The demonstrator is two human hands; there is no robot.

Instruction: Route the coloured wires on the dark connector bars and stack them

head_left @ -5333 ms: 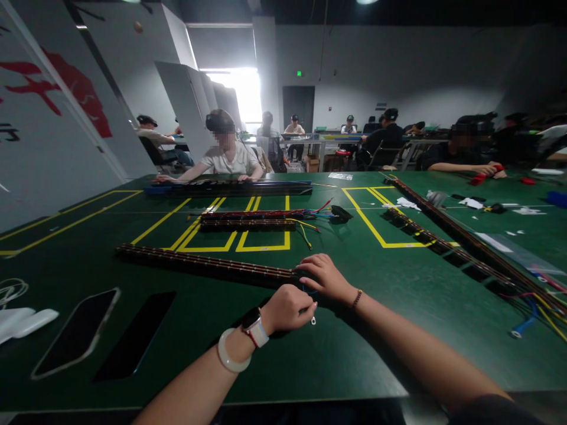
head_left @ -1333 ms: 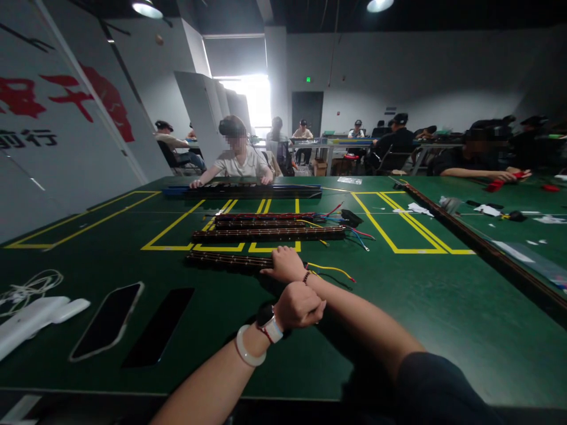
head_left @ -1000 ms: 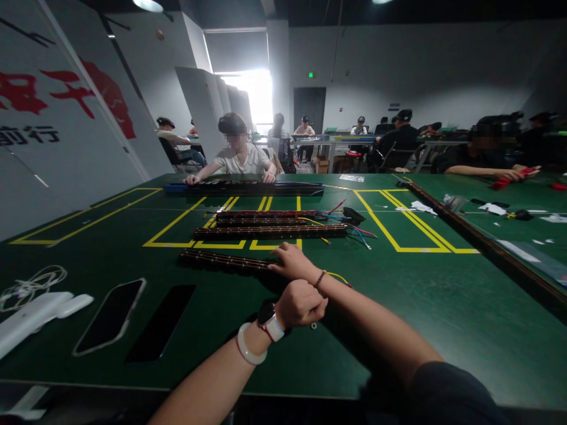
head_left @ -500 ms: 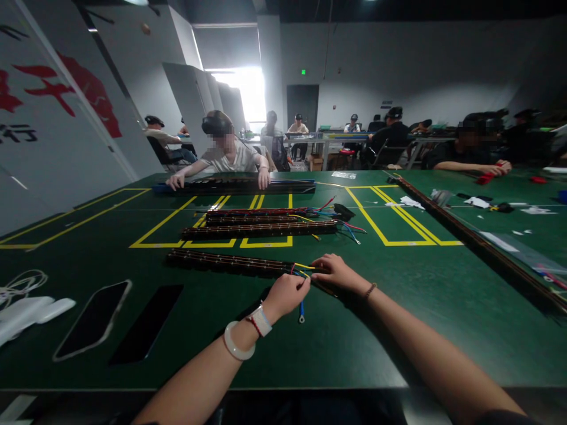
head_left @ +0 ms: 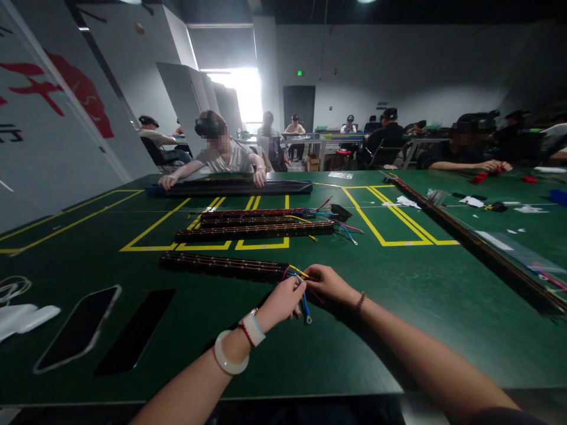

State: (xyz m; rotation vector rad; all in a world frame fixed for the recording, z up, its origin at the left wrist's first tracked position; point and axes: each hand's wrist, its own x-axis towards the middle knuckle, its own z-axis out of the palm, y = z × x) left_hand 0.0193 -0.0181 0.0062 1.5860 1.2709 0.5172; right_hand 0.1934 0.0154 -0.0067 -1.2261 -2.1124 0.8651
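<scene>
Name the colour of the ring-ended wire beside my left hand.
Blue; the wire shows best in the head view.

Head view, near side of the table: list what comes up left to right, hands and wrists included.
White object → pale-edged phone → dark flat slab → white bangle → watch band → left hand → right hand → dark bracelet.

From here the green desk (head_left: 354, 354) looks smooth, with a soft sheen on its near right. On the left, a phone (head_left: 80, 327) and a dark slab (head_left: 137, 330) have glassy faces. The near wire bundle (head_left: 224, 265) shows dull black and coppery strips; its blue wire (head_left: 305, 304) seems plastic-coated, with a metal ring (head_left: 309, 320). The bangle (head_left: 225, 360) is polished, the watch strap (head_left: 251, 329) woven. Matt paper scraps (head_left: 407, 202) lie far right.
</scene>
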